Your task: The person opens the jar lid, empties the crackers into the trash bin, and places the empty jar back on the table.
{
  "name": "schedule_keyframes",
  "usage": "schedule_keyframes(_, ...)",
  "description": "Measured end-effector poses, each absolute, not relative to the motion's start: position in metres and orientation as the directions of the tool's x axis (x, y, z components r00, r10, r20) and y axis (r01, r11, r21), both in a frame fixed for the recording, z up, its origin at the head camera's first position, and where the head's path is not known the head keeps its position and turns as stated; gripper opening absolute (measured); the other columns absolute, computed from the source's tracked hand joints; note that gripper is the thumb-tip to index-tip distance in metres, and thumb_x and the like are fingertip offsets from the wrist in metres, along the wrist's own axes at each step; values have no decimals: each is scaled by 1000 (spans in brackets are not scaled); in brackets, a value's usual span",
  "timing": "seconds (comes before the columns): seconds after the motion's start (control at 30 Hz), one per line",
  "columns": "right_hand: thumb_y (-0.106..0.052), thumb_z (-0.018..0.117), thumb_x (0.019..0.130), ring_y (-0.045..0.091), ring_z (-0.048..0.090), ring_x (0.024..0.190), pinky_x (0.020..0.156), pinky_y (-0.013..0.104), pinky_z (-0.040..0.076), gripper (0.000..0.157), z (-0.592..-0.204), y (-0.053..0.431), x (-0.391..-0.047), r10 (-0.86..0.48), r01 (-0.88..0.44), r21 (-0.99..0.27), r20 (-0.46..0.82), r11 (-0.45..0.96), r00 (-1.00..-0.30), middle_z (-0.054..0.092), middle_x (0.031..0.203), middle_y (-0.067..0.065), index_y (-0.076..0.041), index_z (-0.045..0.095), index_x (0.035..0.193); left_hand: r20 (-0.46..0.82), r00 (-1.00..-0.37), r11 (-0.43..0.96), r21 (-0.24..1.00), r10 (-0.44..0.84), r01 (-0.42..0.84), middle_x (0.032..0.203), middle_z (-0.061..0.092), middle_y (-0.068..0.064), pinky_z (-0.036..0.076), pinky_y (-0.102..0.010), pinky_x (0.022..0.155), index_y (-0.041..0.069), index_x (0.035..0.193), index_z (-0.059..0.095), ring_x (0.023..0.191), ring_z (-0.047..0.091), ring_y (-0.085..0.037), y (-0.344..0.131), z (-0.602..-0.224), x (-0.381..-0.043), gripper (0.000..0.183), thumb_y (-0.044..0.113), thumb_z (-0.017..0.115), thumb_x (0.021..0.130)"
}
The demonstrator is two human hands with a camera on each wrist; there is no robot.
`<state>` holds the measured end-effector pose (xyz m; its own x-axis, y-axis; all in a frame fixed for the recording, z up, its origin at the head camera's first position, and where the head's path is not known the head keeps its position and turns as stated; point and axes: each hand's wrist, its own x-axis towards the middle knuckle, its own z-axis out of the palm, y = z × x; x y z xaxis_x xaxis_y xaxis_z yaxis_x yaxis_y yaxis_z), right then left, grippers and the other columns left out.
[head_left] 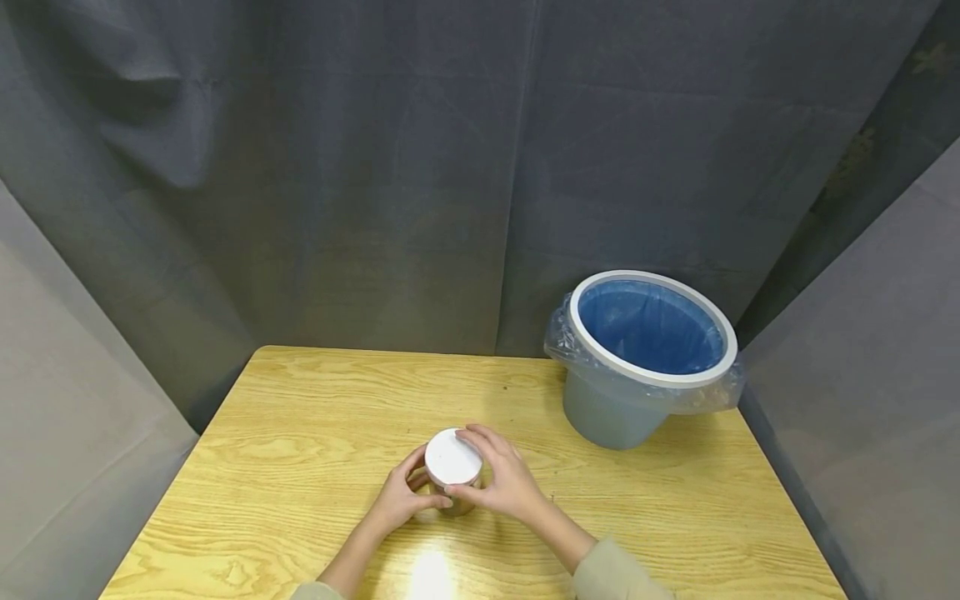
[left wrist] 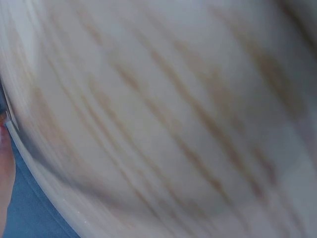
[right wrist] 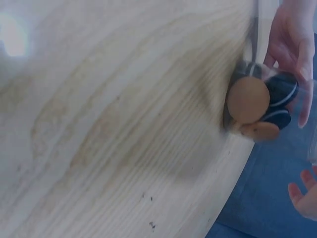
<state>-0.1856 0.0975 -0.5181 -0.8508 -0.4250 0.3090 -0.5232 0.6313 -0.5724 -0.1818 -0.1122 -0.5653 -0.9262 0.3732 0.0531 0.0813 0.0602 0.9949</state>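
Note:
A clear jar (right wrist: 237, 72) with a white lid (head_left: 452, 457) stands on the table in the head view. Inside it, the right wrist view shows round tan cookies (right wrist: 248, 100) and black sandwich cookies (right wrist: 281, 89) with a pale filling. My left hand (head_left: 401, 496) holds the jar's body from the left, thumb in front. On the other side, my right hand (head_left: 498, 475) grips the lid, its thumb at the near rim and fingertips over the far part. The left wrist view is mostly blurred tabletop, with a sliver of hand (left wrist: 6, 171) at its left edge.
A pale blue bin (head_left: 611, 412) with a white rim and a clear plastic liner (head_left: 705, 398) stands at the table's back right. The wood-grain table (head_left: 300, 442) runs back to a dark grey curtain (head_left: 375, 183). Pale panels (head_left: 67, 417) flank both sides.

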Motion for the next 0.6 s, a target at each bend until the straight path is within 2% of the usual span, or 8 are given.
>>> schedule_keyframes(0.2,-59,66,73,30,45,120,94,54,40,74,-524,91,-180,-368,-503,-563,344,656,-864,42,137,7,-22,45,134,51,-928,61,995,369,79,135,40,-14,35,-41,106,8,140,33,125,37,-35,-112,-565,-182,85,8,79,68)
schedule_keyframes(0.4,-60,67,72,29,45,119,97,56,36,74,-528,85,-176,-315,-479,-572,367,666,-875,42,136,6,-22,47,132,59,-932,61,994,359,86,135,41,-14,35,-40,105,6,139,34,124,37,-33,-111,-565,-182,84,4,79,68)
schedule_keyframes(0.6,-60,68,70,29,45,120,97,57,36,74,-531,81,-175,-278,-458,-569,377,683,-884,43,135,6,-22,48,130,69,-935,58,994,348,95,136,41,-15,36,-38,105,6,139,34,124,38,-34,-112,-578,-187,85,7,80,67)
